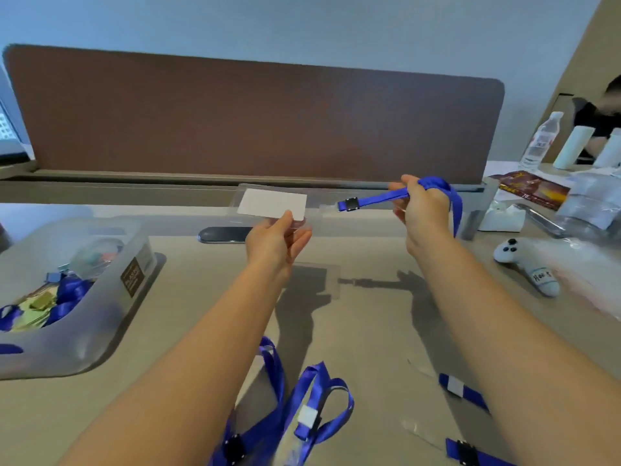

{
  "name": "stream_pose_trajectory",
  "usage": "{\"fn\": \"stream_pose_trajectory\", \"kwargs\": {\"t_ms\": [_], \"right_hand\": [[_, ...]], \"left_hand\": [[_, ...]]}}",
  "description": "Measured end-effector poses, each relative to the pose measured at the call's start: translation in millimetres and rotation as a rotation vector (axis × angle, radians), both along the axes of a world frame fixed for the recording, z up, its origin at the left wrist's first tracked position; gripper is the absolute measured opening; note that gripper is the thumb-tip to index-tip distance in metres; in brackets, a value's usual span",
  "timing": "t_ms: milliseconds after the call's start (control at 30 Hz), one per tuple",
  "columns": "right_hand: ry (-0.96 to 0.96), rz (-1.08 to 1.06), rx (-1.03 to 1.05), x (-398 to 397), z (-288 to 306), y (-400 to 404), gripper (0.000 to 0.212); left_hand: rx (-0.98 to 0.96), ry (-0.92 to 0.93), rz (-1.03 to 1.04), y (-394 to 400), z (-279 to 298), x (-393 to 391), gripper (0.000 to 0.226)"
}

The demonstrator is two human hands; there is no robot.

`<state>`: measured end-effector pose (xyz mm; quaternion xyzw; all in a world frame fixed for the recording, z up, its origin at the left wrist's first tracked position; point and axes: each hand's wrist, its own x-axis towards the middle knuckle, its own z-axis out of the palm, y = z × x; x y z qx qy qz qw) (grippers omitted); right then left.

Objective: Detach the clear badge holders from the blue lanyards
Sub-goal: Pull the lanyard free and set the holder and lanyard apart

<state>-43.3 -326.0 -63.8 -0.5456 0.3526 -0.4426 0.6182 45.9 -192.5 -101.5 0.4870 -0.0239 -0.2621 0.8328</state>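
Landmark: badge holder (pixel 273 203), held above the desk (pixel 369 317) in front of the partition panel (pixel 255 112). Left hand (pixel 275 245) grips it from below. Right of it, lanyard clip (pixel 349 205), with the right hand (pixel 421 210) on the lanyard (pixel 386 196) further right. Left of and nearer than the holder: storage bin (pixel 100 317) on the desk. Far right: controller (pixel 527 267); behind that, water bottle (pixel 541 142). Nearer than the holder: loose lanyards (pixel 309 391) on the desk.

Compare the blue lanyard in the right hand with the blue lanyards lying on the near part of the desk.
The held blue lanyard is pulled straight and raised in the right hand; the blue lanyards on the desk lie loose and looped. The held one's black clip points at the clear badge holder in the left hand. All share blue ribbon.
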Motion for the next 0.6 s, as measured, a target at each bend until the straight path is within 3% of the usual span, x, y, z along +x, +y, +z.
{"fn": "stream_pose_trajectory", "kwargs": {"t_ms": [267, 400, 600], "right_hand": [[0.140, 0.275, 0.448, 38, -81, 40, 0.018], [0.198, 0.284, 0.510, 48, -97, 49, 0.032], [0.392, 0.315, 0.514, 51, -107, 50, 0.036]], "left_hand": [[0.270, 0.007, 0.159, 68, -61, 48, 0.016], [0.349, 0.074, 0.173, 80, -80, 63, 0.026], [0.404, 0.178, 0.156, 84, -88, 67, 0.020]]}}
